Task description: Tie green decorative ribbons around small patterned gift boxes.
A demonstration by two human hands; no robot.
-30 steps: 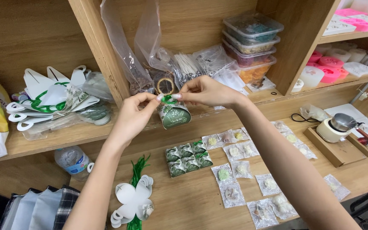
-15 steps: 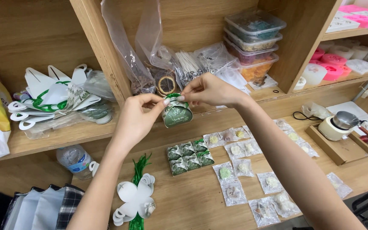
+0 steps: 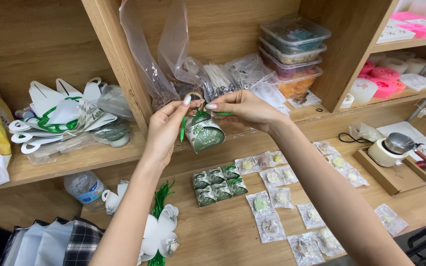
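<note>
A small green and white patterned gift box point(image 3: 204, 134) hangs in the air in front of the shelf edge. My left hand point(image 3: 166, 128) pinches one end of its green ribbon point(image 3: 184, 129) at the left of the box top. On the right of the top, my right hand point(image 3: 245, 109) pinches the other ribbon end. Below, on the wooden table point(image 3: 223, 231), several finished green boxes point(image 3: 219, 181) lie in a block. Several small clear packets holding little shaped pieces point(image 3: 292, 202) are spread to their right.
Flat white box blanks with green ribbon point(image 3: 57, 118) lie on the left shelf; more blanks and ribbons point(image 3: 159, 231) lie on the table. Clear plastic bags point(image 3: 168, 59) hang from the shelf post. Stacked lidded tubs point(image 3: 294, 54), a water bottle point(image 3: 86, 189) and a small melting pot on a wooden board point(image 3: 393, 150) stand around.
Both hands have stayed at the top of the box, working the ribbon; the box has shifted slightly down and to the right and tilted a little.
</note>
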